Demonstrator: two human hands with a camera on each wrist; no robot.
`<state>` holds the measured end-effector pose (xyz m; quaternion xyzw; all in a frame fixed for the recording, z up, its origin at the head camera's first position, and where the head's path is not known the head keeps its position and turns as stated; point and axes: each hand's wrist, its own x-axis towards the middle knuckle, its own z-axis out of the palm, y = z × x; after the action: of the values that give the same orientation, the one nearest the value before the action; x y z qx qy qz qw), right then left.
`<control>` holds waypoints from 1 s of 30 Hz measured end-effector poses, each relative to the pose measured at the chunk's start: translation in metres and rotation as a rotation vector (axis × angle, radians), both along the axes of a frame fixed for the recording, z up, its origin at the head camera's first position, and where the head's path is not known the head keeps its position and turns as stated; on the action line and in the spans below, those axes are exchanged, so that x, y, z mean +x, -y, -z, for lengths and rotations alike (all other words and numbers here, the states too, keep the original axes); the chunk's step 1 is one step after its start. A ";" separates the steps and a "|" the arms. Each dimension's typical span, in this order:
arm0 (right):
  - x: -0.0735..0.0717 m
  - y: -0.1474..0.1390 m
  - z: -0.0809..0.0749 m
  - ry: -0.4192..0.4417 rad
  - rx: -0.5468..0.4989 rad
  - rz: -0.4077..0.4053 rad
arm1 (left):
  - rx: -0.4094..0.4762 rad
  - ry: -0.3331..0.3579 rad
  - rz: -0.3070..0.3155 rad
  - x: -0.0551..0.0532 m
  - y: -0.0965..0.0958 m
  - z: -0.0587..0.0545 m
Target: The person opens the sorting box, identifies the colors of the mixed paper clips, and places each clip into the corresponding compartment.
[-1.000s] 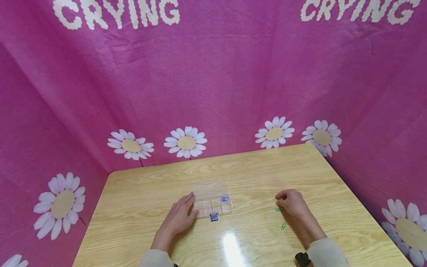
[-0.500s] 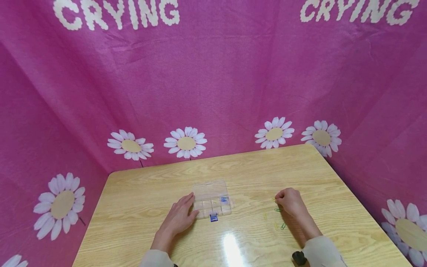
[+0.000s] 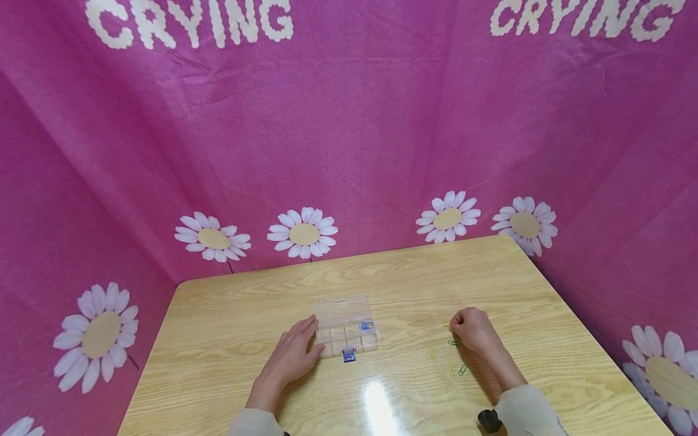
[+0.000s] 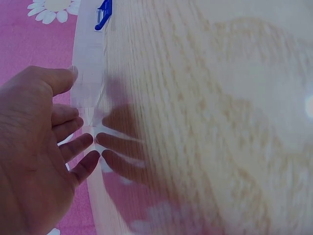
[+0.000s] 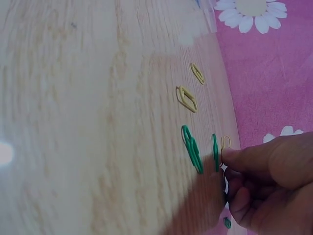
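Note:
My left hand [image 3: 293, 351] rests with its fingers extended against the left side of a clear plastic compartment box [image 3: 342, 310], whose lid lies open toward the back. The box has a blue latch [image 3: 349, 356] at its front. A small blue item [image 3: 366, 326] and a thin yellow piece sit in separate compartments. On the right, thumb and fingers of my right hand [image 3: 475, 330] pinch a yellow paper clip [image 5: 226, 141] at table level. Near that hand lie green paper clips [image 5: 192, 149] and yellow paper clips [image 5: 187, 99]; another green clip [image 5: 227, 223] shows beneath the hand.
The box and loose clips lie on a wood-grain table [image 3: 262, 303]. Behind and beside it hangs a pink curtain [image 3: 360, 139] with daisies and white lettering. A bright light reflection [image 3: 380, 406] falls on the table near the front.
My right hand has shifted very slightly left with its fingers still at the yellow clip. The left hand and the box stay where they were.

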<state>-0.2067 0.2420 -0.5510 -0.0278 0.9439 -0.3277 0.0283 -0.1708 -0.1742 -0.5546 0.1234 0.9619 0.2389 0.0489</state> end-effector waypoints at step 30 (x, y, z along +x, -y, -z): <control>-0.006 0.036 -0.005 0.028 -0.340 -0.028 | -0.002 -0.005 0.008 -0.001 0.001 0.001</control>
<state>-0.2130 0.2062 -0.5457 -0.0406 0.8739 -0.4827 0.0409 -0.1714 -0.1748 -0.5554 0.1276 0.9618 0.2373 0.0474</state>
